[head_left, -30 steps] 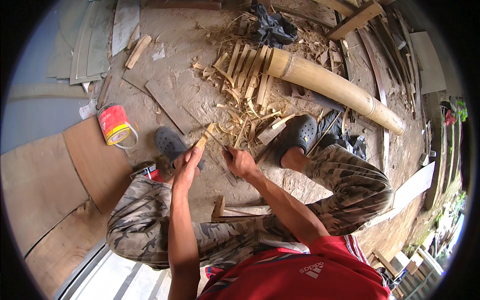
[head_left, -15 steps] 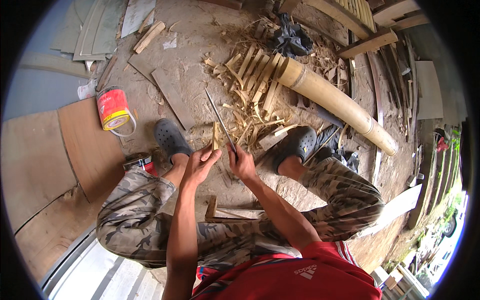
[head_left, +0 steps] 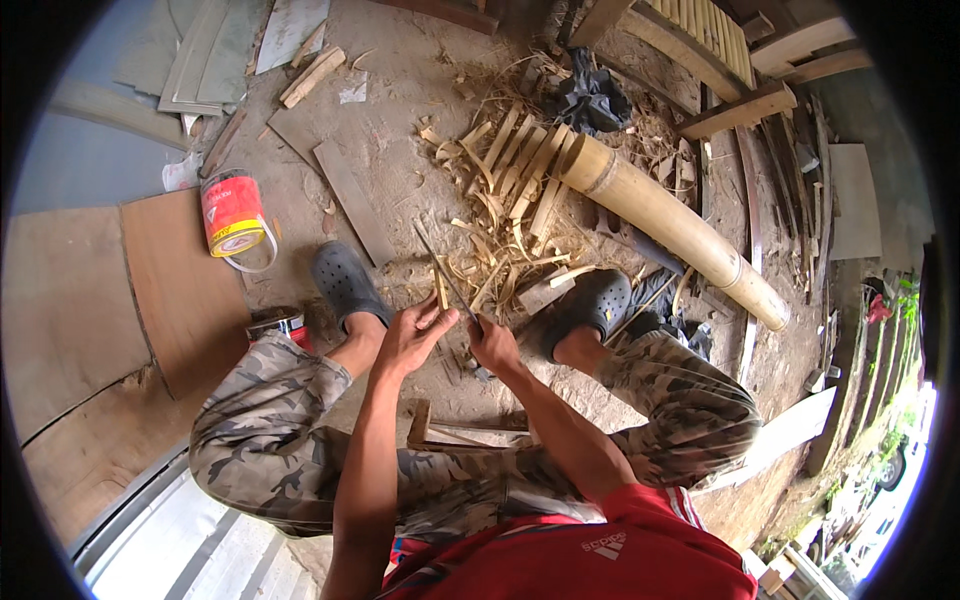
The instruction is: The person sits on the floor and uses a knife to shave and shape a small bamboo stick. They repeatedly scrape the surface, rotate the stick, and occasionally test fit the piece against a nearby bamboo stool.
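In front of me my left hand (head_left: 413,337) is closed round the lower end of a short, pale bamboo strip (head_left: 441,288), which points away from me. My right hand (head_left: 496,347) grips a long, narrow knife (head_left: 441,258); its handle is hidden in the fist. The dark blade slants up and left, its tip beyond the strip. Blade and strip are close together, and I cannot tell whether they touch. Past the hands lie curled bamboo shavings (head_left: 487,258) and several split bamboo pieces (head_left: 518,165).
A thick bamboo pole (head_left: 670,228) lies at the right, beyond my right shoe (head_left: 596,303). Left of my left shoe (head_left: 347,279) are a red paint bucket (head_left: 231,208) and a can (head_left: 282,328). Flat boards (head_left: 354,203) and a black plastic bag (head_left: 588,95) lie farther off.
The strip and the knife blade have come closer together, and the strip now leans slightly left. My right hand has shifted a little right and nearer me. The whole view has moved slightly.
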Action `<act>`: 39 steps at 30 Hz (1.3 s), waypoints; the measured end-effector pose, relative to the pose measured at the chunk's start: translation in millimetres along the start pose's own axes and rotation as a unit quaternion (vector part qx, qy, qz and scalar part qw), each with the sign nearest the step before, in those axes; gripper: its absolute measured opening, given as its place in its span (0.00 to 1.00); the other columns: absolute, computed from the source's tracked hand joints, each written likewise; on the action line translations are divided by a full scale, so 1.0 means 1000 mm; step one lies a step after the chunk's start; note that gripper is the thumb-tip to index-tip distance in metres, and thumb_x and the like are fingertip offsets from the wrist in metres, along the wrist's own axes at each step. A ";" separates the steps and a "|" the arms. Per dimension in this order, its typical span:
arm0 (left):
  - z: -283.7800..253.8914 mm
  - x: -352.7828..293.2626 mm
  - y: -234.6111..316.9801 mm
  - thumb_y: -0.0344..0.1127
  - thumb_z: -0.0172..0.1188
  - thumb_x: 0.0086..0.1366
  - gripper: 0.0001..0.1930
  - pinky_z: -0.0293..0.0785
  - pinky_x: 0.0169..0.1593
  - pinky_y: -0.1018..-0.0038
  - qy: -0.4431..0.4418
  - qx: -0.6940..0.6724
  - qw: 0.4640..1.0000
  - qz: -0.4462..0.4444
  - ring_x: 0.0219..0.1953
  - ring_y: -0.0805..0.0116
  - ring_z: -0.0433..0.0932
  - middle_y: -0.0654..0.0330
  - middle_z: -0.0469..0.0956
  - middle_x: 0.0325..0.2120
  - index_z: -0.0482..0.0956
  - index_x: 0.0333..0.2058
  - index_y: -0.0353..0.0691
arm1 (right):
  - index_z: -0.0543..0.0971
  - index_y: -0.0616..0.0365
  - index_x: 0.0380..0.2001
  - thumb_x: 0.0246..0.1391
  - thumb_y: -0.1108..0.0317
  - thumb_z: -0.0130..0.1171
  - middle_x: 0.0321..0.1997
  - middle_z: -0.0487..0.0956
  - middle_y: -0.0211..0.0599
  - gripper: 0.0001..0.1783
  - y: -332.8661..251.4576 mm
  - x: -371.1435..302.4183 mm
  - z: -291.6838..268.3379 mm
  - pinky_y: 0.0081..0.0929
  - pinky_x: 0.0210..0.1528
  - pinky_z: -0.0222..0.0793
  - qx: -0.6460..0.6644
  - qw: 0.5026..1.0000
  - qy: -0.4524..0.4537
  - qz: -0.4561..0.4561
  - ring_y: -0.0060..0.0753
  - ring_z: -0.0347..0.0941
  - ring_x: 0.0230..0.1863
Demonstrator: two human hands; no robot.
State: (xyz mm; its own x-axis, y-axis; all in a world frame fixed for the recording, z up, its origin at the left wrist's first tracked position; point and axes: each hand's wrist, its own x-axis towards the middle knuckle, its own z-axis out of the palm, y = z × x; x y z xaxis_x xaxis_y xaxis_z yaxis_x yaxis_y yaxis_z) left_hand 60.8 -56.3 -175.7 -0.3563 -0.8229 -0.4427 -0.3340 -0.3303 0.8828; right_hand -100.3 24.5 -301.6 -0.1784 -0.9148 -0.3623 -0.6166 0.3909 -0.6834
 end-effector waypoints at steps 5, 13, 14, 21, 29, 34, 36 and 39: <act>0.003 0.007 -0.007 0.60 0.61 0.63 0.33 0.72 0.55 0.65 -0.040 -0.013 0.999 -0.017 0.56 0.55 0.76 0.46 0.79 0.50 0.75 0.58 0.39 | 0.77 0.57 0.41 0.63 0.60 0.53 0.25 0.78 0.57 0.12 -0.036 -0.008 -0.021 0.49 0.30 0.71 0.088 0.995 0.022 -0.039 0.64 0.76 0.30; -0.002 0.006 -0.004 0.60 0.62 0.62 0.38 0.73 0.55 0.64 -0.053 0.004 0.997 -0.052 0.59 0.51 0.73 0.42 0.75 0.54 0.71 0.60 0.36 | 0.77 0.59 0.41 0.64 0.60 0.52 0.25 0.78 0.58 0.13 -0.022 0.004 -0.014 0.49 0.29 0.70 0.055 0.998 0.001 -0.035 0.64 0.77 0.30; -0.002 0.007 -0.007 0.60 0.62 0.62 0.38 0.72 0.56 0.65 -0.053 -0.005 0.997 -0.051 0.59 0.52 0.73 0.42 0.75 0.54 0.71 0.60 0.36 | 0.77 0.58 0.40 0.64 0.56 0.52 0.26 0.78 0.60 0.16 -0.024 0.006 -0.016 0.51 0.30 0.70 0.063 0.998 -0.007 -0.024 0.65 0.76 0.32; -0.006 0.006 0.019 0.49 0.62 0.67 0.30 0.67 0.46 0.82 -0.071 0.020 0.995 -0.070 0.38 0.81 0.67 0.70 0.75 0.34 0.70 0.62 0.36 | 0.76 0.62 0.38 0.62 0.59 0.53 0.27 0.78 0.59 0.15 -0.023 0.002 -0.003 0.51 0.32 0.70 0.045 0.998 0.017 0.040 0.67 0.76 0.33; -0.010 0.008 0.002 0.49 0.60 0.68 0.31 0.66 0.45 0.81 -0.046 -0.010 0.999 -0.013 0.35 0.82 0.64 0.70 0.72 0.31 0.68 0.62 0.33 | 0.76 0.57 0.37 0.63 0.57 0.52 0.25 0.78 0.57 0.14 -0.031 -0.005 -0.014 0.53 0.32 0.70 0.086 0.996 0.015 -0.007 0.65 0.76 0.31; -0.021 0.004 0.019 0.52 0.60 0.68 0.24 0.60 0.34 0.79 0.030 0.007 0.998 -0.046 0.30 0.80 0.59 0.74 0.60 0.22 0.79 0.42 0.31 | 0.76 0.57 0.34 0.63 0.58 0.51 0.24 0.78 0.58 0.14 -0.048 0.007 -0.026 0.52 0.32 0.71 0.063 0.998 -0.013 0.001 0.64 0.76 0.32; -0.018 0.005 0.019 0.52 0.60 0.68 0.24 0.60 0.35 0.79 0.041 -0.013 0.999 -0.023 0.31 0.80 0.59 0.73 0.62 0.23 0.78 0.41 0.30 | 0.76 0.57 0.33 0.63 0.57 0.51 0.24 0.77 0.58 0.14 -0.055 0.004 -0.025 0.52 0.32 0.71 0.099 0.995 0.029 -0.013 0.64 0.76 0.32; -0.018 0.006 0.016 0.51 0.59 0.69 0.24 0.61 0.37 0.79 0.047 -0.019 0.998 -0.020 0.32 0.80 0.60 0.72 0.65 0.25 0.77 0.41 0.29 | 0.76 0.57 0.33 0.63 0.58 0.51 0.23 0.77 0.57 0.14 -0.053 0.004 -0.018 0.52 0.31 0.71 0.117 0.991 0.057 -0.026 0.63 0.76 0.30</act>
State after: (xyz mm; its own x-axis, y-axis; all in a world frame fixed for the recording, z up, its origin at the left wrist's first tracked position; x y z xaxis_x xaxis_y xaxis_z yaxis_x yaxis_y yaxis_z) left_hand 69.2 -74.7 -161.3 -0.2583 -0.8479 -0.4630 -0.3129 -0.3800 0.8704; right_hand -81.8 -1.3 -255.5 -0.2438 -0.9348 -0.2581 -0.4347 0.3433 -0.8326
